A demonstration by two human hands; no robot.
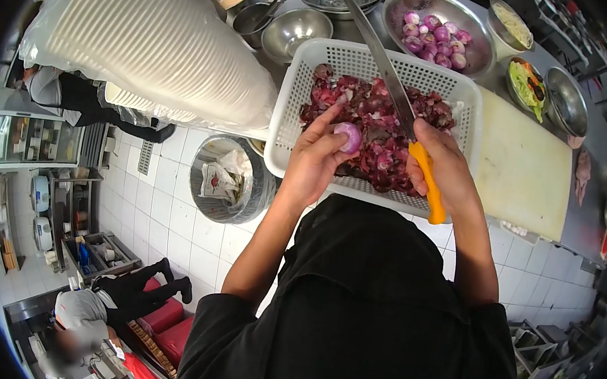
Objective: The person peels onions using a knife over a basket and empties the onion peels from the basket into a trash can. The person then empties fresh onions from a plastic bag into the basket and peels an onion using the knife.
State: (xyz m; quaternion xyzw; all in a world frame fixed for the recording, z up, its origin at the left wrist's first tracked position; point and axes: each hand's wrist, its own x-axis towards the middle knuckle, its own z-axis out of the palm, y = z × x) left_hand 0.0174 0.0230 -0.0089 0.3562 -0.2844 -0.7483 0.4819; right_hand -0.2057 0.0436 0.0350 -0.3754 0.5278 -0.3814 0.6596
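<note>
Between the thumb and fingers of my left hand is a peeled purple onion, held over the basket. My right hand grips the orange handle of a long knife, its blade slanting up and away to the left. Below both hands sits a white perforated plastic basket with many dark red and purple onion skins in it. Beyond the basket, a steel bowl holds several peeled purple onions.
A white cutting board lies right of the basket. Stacked pale containers in plastic stand at left. A lined bin is on the tiled floor. Steel bowls line the back. Two other people are at left.
</note>
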